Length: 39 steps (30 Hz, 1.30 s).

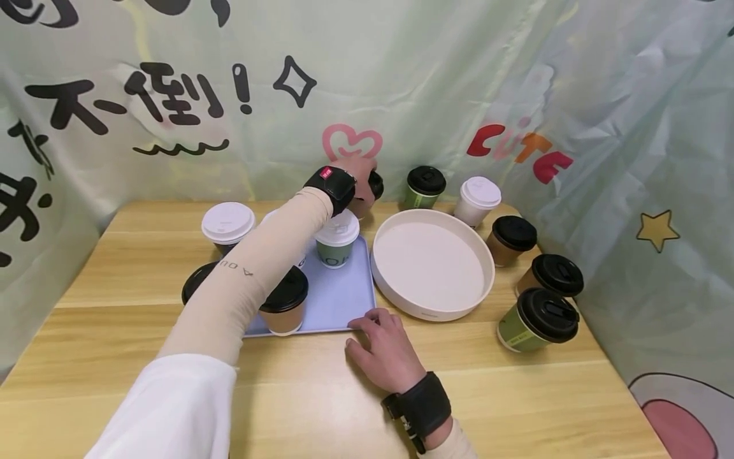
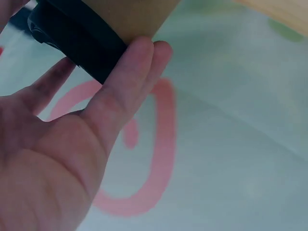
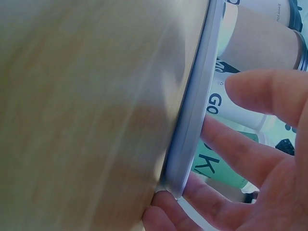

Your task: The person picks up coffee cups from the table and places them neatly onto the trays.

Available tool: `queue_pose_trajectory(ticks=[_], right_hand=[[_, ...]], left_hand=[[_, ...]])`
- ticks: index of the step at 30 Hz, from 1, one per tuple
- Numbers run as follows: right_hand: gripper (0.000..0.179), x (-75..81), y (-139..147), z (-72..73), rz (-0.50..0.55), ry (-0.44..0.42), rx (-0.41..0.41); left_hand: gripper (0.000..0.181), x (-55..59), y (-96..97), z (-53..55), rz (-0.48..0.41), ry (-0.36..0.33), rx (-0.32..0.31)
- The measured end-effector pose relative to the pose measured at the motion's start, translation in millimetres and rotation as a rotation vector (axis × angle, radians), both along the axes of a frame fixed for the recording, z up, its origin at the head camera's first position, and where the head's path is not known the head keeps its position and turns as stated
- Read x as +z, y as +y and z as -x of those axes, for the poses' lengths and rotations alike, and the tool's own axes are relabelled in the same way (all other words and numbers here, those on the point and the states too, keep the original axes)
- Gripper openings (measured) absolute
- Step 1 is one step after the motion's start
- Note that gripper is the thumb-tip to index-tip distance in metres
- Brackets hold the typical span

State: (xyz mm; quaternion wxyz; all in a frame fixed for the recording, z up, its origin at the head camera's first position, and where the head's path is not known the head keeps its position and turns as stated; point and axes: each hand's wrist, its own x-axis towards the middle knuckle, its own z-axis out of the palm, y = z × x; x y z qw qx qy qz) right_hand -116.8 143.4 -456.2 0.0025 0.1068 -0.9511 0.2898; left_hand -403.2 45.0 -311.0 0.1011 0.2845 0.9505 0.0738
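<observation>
At the back of the table my left hand point(image 1: 361, 182) grips a brown paper coffee cup point(image 2: 139, 17) by its black lid point(image 2: 79, 36), fingers on one side and thumb on the other. My right hand point(image 1: 387, 350) rests at the near right corner of a pale blue tray point(image 1: 352, 293), its fingertips touching the rim and the thumb spread apart. On the tray stand a green cup with a white lid point(image 1: 336, 239) and a brown cup with a black lid point(image 1: 283, 303). My left forearm partly hides a white cup point(image 3: 236, 96) and other cups there.
A round cream tray point(image 1: 432, 261) sits right of the blue one. Around it stand a green cup point(image 1: 423, 188), a white cup point(image 1: 477, 201), a brown cup point(image 1: 510, 240) and further black-lidded cups point(image 1: 538, 322). A printed cloth point(image 1: 401, 76) hangs behind the table.
</observation>
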Motion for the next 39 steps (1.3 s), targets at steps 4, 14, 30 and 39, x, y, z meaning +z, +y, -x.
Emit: queue_pose_trajectory(ticks=[4, 14, 30, 39], right_hand=[[0.028, 1.5, -0.6, -0.9, -0.003, 0.003, 0.002], [0.027, 2.6, -1.5, -0.8, 0.005, 0.0, 0.003], [0.026, 1.5, -0.4, 0.8, 0.006, 0.021, 0.012], [0.026, 4.5, -1.4, 0.6, 0.001, 0.018, 0.008]], left_hand=[[0.065, 20.7, -9.6, -16.3, -0.127, 0.038, 0.022], [0.087, 57.1, -45.6, -88.7, -0.517, 0.1, 0.123], [0.085, 37.3, -107.1, -202.4, -0.654, 0.185, -0.037], [0.082, 25.0, -114.9, -219.9, -0.624, 0.192, -0.065]])
